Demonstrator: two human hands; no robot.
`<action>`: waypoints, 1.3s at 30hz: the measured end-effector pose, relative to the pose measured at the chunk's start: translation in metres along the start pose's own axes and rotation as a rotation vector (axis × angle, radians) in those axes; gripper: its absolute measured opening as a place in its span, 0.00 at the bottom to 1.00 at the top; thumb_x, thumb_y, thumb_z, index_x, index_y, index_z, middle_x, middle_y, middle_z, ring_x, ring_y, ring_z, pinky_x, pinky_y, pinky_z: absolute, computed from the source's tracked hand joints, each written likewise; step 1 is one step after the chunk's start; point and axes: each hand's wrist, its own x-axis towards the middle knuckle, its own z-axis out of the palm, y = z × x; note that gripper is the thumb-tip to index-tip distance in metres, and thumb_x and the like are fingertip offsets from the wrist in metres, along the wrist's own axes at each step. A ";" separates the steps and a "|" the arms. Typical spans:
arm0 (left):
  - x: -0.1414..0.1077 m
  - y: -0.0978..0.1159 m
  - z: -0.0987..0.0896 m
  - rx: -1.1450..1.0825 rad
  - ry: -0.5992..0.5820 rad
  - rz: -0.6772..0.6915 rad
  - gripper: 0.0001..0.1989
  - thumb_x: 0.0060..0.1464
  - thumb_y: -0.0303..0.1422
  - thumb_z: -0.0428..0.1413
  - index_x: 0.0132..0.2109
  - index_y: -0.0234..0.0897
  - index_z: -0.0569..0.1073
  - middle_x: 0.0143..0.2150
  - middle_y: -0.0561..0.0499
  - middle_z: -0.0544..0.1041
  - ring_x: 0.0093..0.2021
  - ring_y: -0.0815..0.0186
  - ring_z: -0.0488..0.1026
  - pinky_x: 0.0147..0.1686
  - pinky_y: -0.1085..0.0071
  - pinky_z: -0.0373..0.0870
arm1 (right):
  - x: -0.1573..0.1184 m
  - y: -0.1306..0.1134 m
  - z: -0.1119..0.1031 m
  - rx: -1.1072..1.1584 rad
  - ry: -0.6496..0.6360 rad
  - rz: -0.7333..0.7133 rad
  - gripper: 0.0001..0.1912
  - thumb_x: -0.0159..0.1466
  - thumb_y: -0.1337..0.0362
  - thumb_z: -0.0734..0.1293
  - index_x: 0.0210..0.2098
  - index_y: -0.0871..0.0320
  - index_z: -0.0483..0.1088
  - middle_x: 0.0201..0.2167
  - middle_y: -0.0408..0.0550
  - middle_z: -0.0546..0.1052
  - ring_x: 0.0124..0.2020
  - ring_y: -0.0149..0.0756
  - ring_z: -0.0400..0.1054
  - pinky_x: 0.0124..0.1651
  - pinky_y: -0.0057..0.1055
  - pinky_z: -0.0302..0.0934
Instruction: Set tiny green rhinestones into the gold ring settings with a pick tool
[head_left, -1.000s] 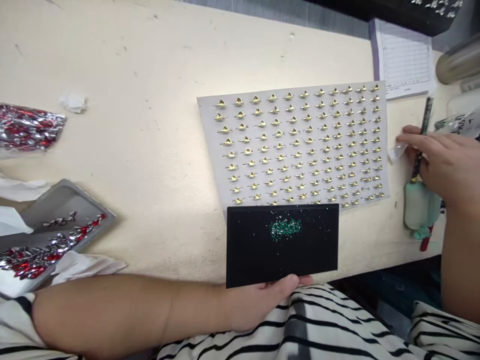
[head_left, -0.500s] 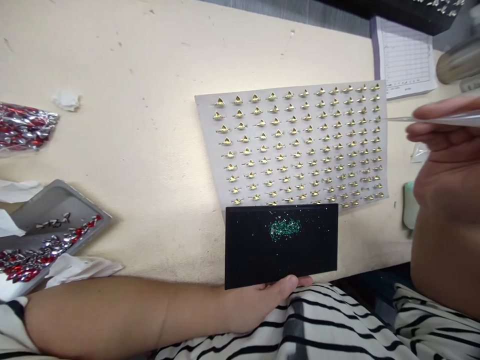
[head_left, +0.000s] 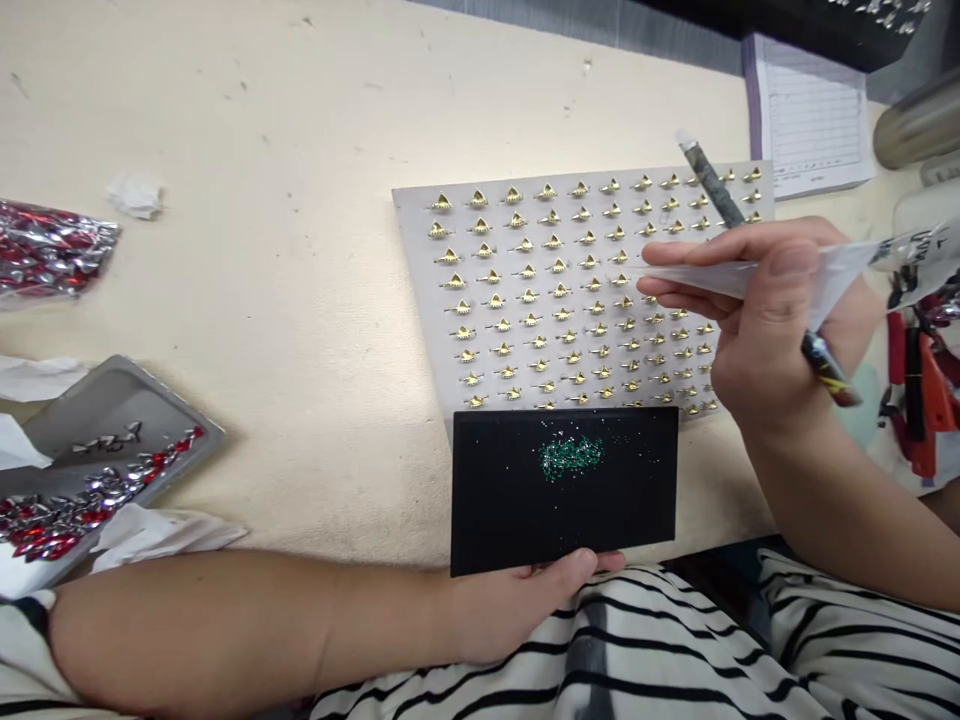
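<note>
My left hand [head_left: 540, 600] grips the near edge of a black board [head_left: 510, 500], thumb on top. Tiny green rhinestones [head_left: 571, 457] lie in a patch near its far side, with a few scattered around. Beyond the board, partly covered by it, is a grey-white sheet [head_left: 420, 230] set with rows of small gold-coloured pieces. Over the right part of that sheet my right hand [head_left: 772, 310] is closed on a clear plastic piping bag [head_left: 832, 280], its narrow tip pointing left. A dark pen-like stick [head_left: 712, 185] is also held in this hand, crossing behind the bag.
A grey tray [head_left: 169, 405] of red and silver stones and a bag [head_left: 52, 250] of similar ones are on the left, with crumpled tissue [head_left: 136, 196] nearby. A form pad [head_left: 814, 120], a jar [head_left: 919, 120] and red-handled pliers [head_left: 922, 400] are at the right.
My right hand has come in leftward over the sheet with the piping bag, and the pen-like stick now shows. The left hand and black board are practically still.
</note>
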 end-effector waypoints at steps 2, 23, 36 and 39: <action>0.000 0.001 0.000 0.003 0.008 0.008 0.33 0.65 0.57 0.41 0.65 0.45 0.69 0.67 0.54 0.69 0.70 0.61 0.60 0.73 0.64 0.46 | 0.000 -0.002 0.004 -0.045 0.035 -0.022 0.18 0.66 0.50 0.59 0.37 0.55 0.73 0.37 0.45 0.80 0.36 0.33 0.78 0.37 0.31 0.77; 0.000 -0.005 -0.002 0.037 0.033 0.053 0.34 0.62 0.61 0.42 0.63 0.47 0.71 0.67 0.55 0.70 0.69 0.61 0.62 0.74 0.61 0.45 | 0.002 -0.016 0.002 -0.125 -0.106 0.080 0.16 0.68 0.52 0.56 0.39 0.50 0.72 0.42 0.42 0.76 0.44 0.33 0.77 0.49 0.41 0.78; 0.002 -0.004 0.000 -0.015 0.007 0.053 0.35 0.63 0.60 0.41 0.64 0.43 0.70 0.67 0.52 0.70 0.69 0.59 0.62 0.73 0.62 0.47 | 0.002 -0.006 0.010 -0.122 0.011 -0.008 0.17 0.68 0.52 0.57 0.37 0.51 0.73 0.38 0.42 0.77 0.39 0.32 0.77 0.42 0.35 0.79; 0.001 -0.003 0.000 0.009 0.009 0.063 0.36 0.63 0.59 0.40 0.64 0.42 0.70 0.67 0.52 0.69 0.70 0.58 0.61 0.73 0.63 0.47 | 0.002 -0.006 0.009 -0.110 0.008 -0.004 0.17 0.67 0.51 0.57 0.37 0.52 0.74 0.37 0.43 0.78 0.38 0.33 0.78 0.42 0.36 0.79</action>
